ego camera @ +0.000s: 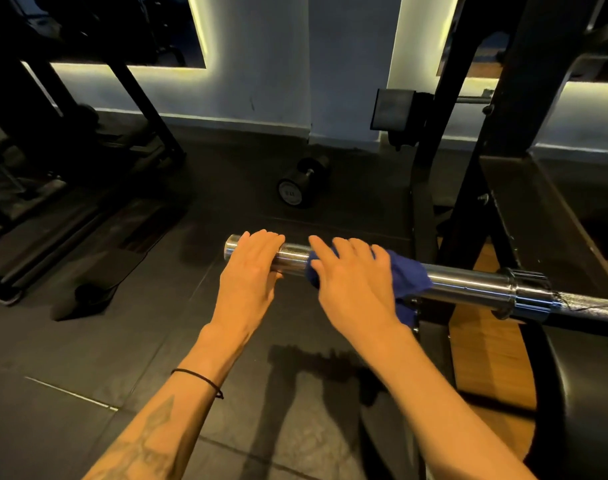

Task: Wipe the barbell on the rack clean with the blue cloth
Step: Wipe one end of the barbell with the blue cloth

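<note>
Barbell: polished cylindrical steel sleeve with a flanged collar, lying across the frame's centre and running to the right edge beside the black rack. Left hand rests on the sleeve's free end, fingers straight and together. Right hand presses the soft, crumpled blue cloth onto the sleeve with fingers extended. A round-headed black dumbbell lies on the dark matte floor above centre.
</note>
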{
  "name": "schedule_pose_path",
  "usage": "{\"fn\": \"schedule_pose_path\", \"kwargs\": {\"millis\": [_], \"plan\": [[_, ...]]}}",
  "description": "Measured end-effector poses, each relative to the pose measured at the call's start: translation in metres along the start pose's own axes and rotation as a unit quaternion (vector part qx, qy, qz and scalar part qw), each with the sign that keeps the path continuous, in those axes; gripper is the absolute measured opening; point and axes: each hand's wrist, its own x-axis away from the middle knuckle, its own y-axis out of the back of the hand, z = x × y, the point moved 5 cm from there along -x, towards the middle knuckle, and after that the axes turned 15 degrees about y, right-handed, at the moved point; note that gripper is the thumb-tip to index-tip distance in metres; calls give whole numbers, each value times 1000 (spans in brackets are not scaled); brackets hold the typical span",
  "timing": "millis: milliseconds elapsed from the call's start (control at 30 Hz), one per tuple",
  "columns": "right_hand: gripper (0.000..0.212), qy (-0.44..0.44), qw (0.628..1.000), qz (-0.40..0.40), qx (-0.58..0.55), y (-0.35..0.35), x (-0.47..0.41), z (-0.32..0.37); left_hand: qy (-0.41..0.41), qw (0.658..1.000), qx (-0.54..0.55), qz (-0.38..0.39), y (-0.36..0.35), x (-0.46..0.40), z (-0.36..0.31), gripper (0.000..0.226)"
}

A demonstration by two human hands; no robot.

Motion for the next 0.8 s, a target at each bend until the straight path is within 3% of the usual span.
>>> {"fn": "schedule_pose_path", "kwargs": {"millis": [233, 367, 533, 700, 800], "plan": [[59, 41, 999, 0, -23, -9, -26, 13, -15, 998, 18, -53, 13, -1, -10, 32], [54, -12, 999, -42, 25, -1, 12, -26, -6, 998, -58, -40, 7, -6, -7, 55], [57, -73, 996, -22, 35, -2, 33, -28, 5, 991, -108, -80, 4, -6, -14, 54], [58, 4, 1000, 9, 0, -7, -8, 7, -11, 985, -170, -24, 1, -8, -13, 75], [59, 36, 999, 6, -21, -10, -26, 23, -47, 984, -169, -1, 7, -9, -13, 69]]}}
